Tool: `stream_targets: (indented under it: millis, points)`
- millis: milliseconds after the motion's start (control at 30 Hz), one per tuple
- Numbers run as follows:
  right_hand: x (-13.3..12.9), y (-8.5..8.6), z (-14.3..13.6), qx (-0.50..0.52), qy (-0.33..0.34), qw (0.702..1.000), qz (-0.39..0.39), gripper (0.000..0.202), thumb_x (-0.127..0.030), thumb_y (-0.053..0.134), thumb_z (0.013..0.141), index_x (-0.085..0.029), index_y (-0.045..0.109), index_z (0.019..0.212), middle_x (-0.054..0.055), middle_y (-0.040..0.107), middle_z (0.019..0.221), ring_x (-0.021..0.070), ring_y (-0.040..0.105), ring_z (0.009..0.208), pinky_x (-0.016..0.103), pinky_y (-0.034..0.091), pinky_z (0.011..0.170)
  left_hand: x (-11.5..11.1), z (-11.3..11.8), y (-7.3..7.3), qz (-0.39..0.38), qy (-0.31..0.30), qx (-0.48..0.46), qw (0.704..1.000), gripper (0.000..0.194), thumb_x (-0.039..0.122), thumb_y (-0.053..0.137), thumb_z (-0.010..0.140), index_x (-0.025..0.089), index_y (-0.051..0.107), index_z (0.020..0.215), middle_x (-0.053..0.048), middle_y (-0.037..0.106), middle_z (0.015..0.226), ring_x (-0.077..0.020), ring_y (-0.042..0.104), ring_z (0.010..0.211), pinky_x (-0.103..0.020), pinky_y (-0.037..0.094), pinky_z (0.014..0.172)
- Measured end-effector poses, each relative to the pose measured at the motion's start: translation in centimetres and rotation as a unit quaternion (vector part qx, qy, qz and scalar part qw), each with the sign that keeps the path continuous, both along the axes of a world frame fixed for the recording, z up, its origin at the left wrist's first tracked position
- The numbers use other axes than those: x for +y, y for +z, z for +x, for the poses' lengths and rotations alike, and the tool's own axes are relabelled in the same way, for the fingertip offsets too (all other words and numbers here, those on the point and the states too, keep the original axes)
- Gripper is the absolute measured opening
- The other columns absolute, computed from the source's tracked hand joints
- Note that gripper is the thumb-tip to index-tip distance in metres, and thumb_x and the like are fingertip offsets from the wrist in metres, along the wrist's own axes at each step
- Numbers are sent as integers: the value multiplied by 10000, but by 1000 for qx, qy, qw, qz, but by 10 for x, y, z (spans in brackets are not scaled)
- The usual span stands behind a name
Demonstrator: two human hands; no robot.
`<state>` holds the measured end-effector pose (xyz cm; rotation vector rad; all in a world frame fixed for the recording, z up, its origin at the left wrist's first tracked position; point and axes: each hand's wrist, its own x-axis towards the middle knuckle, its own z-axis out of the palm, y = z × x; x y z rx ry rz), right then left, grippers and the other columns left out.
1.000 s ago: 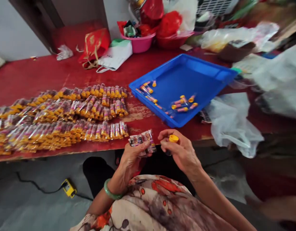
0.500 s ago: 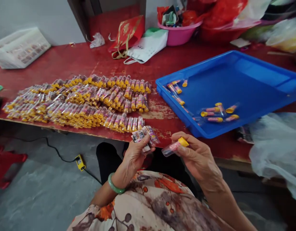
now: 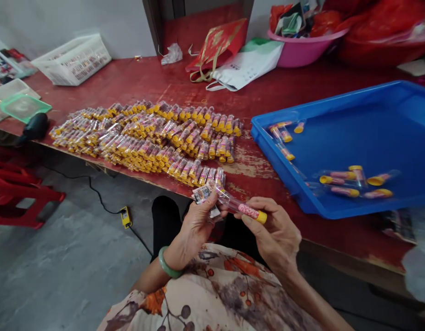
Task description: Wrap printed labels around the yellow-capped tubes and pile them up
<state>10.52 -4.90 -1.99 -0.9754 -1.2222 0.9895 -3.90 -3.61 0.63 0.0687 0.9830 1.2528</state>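
Small printed packets (image 3: 203, 194) are pinched in my left hand (image 3: 198, 220), which wears a green bangle. My right hand (image 3: 276, 227) grips a clear tube (image 3: 249, 211) with a yellow cap and pink contents. The tube's clear end touches the packets at my left fingers. Beyond my hands, a big pile of yellow-capped tubes (image 3: 140, 138) lies in rows on the red table (image 3: 129, 82). Several more capped tubes (image 3: 343, 191) lie in the blue tray (image 3: 336, 119) at the right.
A white basket (image 3: 77, 62), a green lid (image 3: 24, 106) and a black object (image 3: 36, 126) are at the left. Bags (image 3: 250, 62) and a pink basin (image 3: 302, 50) stand at the back. Red stools (image 3: 22, 197) and a yellow socket (image 3: 126, 217) are on the floor.
My right hand has brought the tube left against the packets in my left hand, its capped end now pointing right. The view has swung left, showing more of the table's left end.
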Motion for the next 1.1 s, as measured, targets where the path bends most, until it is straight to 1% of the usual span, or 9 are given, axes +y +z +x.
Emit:
stream_targets:
  millis: [167, 467, 533, 600, 667, 733, 833, 933, 1100]
  points:
    - [4, 0, -2, -169, -46, 974, 144, 265, -128, 705, 754, -207, 620, 993, 57, 634, 936, 191, 626, 852, 344, 536, 756, -3, -2, -5, 30, 21, 20, 999, 355, 295, 872, 538, 140, 684, 797, 8, 665, 704, -94, 596, 560, -216, 523, 551]
    - [8, -12, -18, -237, -110, 927, 268, 388, -115, 758, 720, -195, 614, 1071, 86, 657, 968, 193, 655, 818, 309, 562, 698, -12, -2, -9, 63, 33, 50, 996, 309, 303, 850, 581, 135, 679, 777, -14, 683, 727, -112, 617, 572, -229, 507, 574]
    - [12, -13, -18, -231, -64, 932, 270, 428, -154, 752, 740, -200, 598, 1137, 98, 646, 1013, 207, 649, 882, 323, 565, 744, -13, -3, -9, 57, 40, 50, 996, 300, 297, 848, 582, 136, 674, 766, -6, 678, 712, -114, 614, 572, -227, 499, 573]
    - [15, -12, -14, -219, 49, 945, 237, 424, -210, 696, 802, -211, 570, 1207, 116, 619, 1109, 228, 630, 979, 355, 558, 806, -13, -7, -7, 47, 39, 52, 997, 293, 304, 834, 604, 137, 674, 784, -5, 675, 704, -122, 618, 579, -233, 501, 572]
    - [18, -8, -7, -197, 159, 952, 175, 374, -219, 615, 859, -221, 560, 1229, 120, 587, 1182, 222, 628, 990, 355, 556, 809, -13, -10, -5, 40, 40, 59, 997, 301, 309, 826, 613, 138, 677, 809, -13, 682, 730, -129, 622, 590, -247, 515, 581]
    - [19, -5, -2, -174, 185, 957, 140, 334, -180, 571, 872, -227, 578, 1202, 110, 584, 1183, 195, 641, 927, 317, 559, 747, -13, -12, -2, 38, 33, 68, 996, 312, 305, 830, 606, 141, 682, 826, -17, 689, 761, -133, 625, 605, -263, 530, 601]
    - [18, -2, -2, -162, 122, 963, 175, 340, -127, 592, 828, -221, 608, 1155, 98, 619, 1104, 194, 643, 904, 290, 555, 681, -14, -10, 1, 34, 10, 70, 997, 287, 295, 838, 595, 143, 684, 785, -3, 677, 717, -125, 613, 583, -251, 525, 578]
    - [15, -2, -8, -186, 49, 958, 213, 308, -102, 594, 803, -213, 634, 1088, 95, 656, 1024, 201, 653, 898, 305, 570, 687, -17, -6, 2, 33, -11, 67, 997, 288, 301, 842, 591, 140, 685, 770, -7, 677, 695, -122, 607, 558, -239, 511, 555]
    - [11, 5, -15, -208, -40, 951, 228, 186, -103, 603, 795, -214, 655, 935, 69, 696, 880, 182, 679, 781, 303, 582, 655, -22, -2, -2, 56, -54, 66, 995, 354, 356, 847, 577, 118, 690, 788, -42, 687, 699, -144, 617, 538, -270, 525, 563]
